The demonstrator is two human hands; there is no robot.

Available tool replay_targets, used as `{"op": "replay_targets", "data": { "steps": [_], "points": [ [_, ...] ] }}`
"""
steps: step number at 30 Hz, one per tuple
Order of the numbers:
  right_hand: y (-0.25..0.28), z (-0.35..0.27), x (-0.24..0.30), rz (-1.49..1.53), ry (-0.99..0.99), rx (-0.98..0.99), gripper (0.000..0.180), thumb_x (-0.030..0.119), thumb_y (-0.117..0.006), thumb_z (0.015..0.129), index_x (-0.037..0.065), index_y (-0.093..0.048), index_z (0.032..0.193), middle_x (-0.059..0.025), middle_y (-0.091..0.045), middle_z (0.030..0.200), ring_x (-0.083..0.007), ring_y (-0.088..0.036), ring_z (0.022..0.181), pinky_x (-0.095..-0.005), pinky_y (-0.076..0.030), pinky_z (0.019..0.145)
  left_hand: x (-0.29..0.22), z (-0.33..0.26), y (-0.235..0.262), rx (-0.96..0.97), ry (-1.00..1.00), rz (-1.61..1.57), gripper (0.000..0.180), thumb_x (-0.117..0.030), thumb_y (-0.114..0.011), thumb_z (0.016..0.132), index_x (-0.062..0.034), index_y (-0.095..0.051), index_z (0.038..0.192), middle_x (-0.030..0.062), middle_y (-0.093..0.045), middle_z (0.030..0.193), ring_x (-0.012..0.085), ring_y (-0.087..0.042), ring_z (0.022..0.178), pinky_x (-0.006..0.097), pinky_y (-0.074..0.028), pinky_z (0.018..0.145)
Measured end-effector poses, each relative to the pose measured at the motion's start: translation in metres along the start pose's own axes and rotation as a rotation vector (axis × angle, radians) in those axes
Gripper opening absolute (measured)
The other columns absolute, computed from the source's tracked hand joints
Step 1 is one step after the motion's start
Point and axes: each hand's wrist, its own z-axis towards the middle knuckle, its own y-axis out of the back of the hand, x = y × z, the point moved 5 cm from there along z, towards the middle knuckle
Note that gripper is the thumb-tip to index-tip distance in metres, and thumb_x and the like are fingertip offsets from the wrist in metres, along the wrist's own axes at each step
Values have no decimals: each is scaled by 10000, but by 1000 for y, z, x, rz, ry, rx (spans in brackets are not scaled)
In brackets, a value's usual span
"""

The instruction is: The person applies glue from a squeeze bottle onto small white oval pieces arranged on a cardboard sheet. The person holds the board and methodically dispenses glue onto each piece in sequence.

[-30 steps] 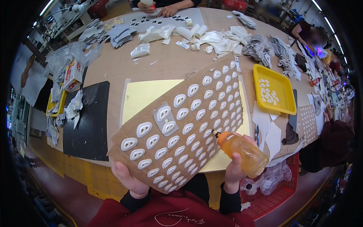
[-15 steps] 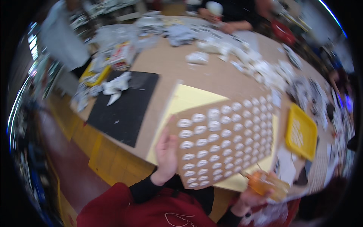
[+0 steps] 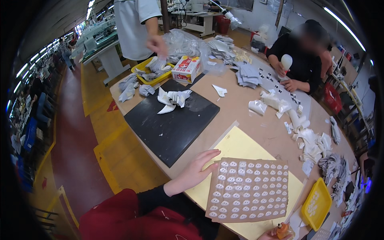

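A brown cardboard sheet [image 3: 236,216] bears rows of small white oval pieces and rests over the yellow board [image 3: 236,144]. Beside its upper left corner is my left hand [image 3: 200,168], fingers stretched out over the yellow board and thumb at the cardboard's edge. At the lower edge of the view, my right hand [image 3: 269,235] grips a small clear squeeze bottle [image 3: 283,230] with an orange top. The bottle is just below the cardboard's lower right corner, and much of that hand is cut off.
A black mat [image 3: 172,128] with white scraps lies left. Yellow trays stand at right [image 3: 317,204] and far left [image 3: 149,76], near a red-and-white box [image 3: 186,69]. White scraps [image 3: 314,146] line the right side. Two people are at the table's far side, one holding a white bottle [image 3: 286,62].
The cardboard has gone from tilted and raised to lying lower on the yellow board. My left fingers have straightened at its corner. The right hand with the bottle is lower in view, which has shifted.
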Motion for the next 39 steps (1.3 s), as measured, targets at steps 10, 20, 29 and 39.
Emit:
{"op": "replay_targets", "data": {
  "steps": [10,20,29,39],
  "points": [
    [-71,37,-38,-96,-92,155,514,429,-501,867,-2,-435,1139,-86,-552,874,-126,-483,619,-252,-417,610,31,149,16,84,-268,597,385,-309,-499,861,-48,-545,1140,184,-376,1322,352,-313,1246,448,-287,1003],
    [-128,50,-111,-200,-253,299,510,427,-504,866,0,-437,1135,-83,-552,871,-125,-480,613,-249,-414,606,109,236,19,-139,-24,843,503,-378,-448,861,4,-498,1184,150,-443,1285,278,-396,1200,472,-297,967],
    [-136,48,-129,-253,-308,318,506,425,-507,865,1,-439,1131,-80,-553,869,-124,-478,608,-246,-412,603,90,232,44,-470,-234,256,329,-200,-572,804,17,-578,1050,154,-576,1098,301,-548,1002,367,-424,860],
    [-132,46,-127,-253,-314,329,502,423,-509,864,2,-441,1127,-77,-553,867,-123,-476,603,-243,-409,599,-45,139,156,-1203,-796,98,145,70,-615,724,-18,-611,840,91,-607,887,169,-596,801,249,-471,670]
  ]
}}
